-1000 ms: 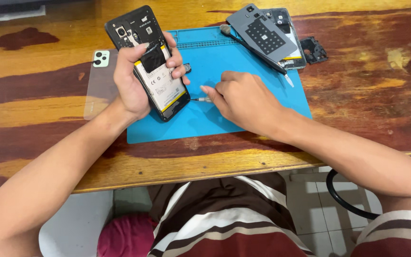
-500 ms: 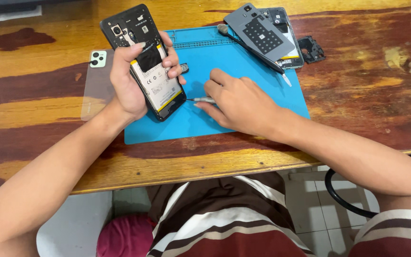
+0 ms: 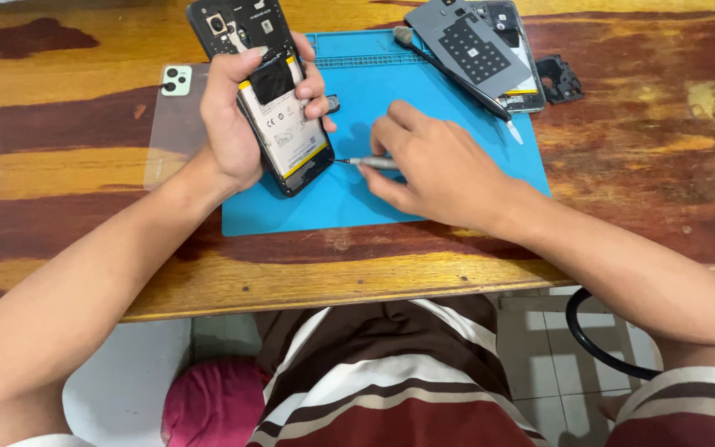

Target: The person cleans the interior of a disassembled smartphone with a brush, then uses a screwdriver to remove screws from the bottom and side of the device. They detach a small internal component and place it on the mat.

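Two bare hands work over a blue repair mat point(image 3: 457, 199) lying on a worn wooden surface point(image 3: 647, 190). The left hand point(image 3: 237, 124) is clamped around an opened black phone point(image 3: 271, 95), its back cover off and the battery showing, tilted up off the mat. The right hand point(image 3: 432, 165) is closed on a thin screwdriver point(image 3: 366, 162), whose tip now meets the phone's lower edge; half a second ago it lay a little short of it, and the phone has been turned slightly toward the tool, so the tool is now engaged at that lower edge.

Counted: one mat, one screwdriver, two phones. The second phone point(image 3: 516, 74) lies at the mat's far right corner with a grey panel point(image 3: 469, 50) resting on top and one long dark tool point(image 3: 457, 79) leaning across it. One small black part point(image 3: 559, 79) sits just beside it on the wood. One clear back cover point(image 3: 177, 124) lies left of the mat. A small dark piece point(image 3: 333, 103) near the left fingers may be a loose component; it is too small to tell.
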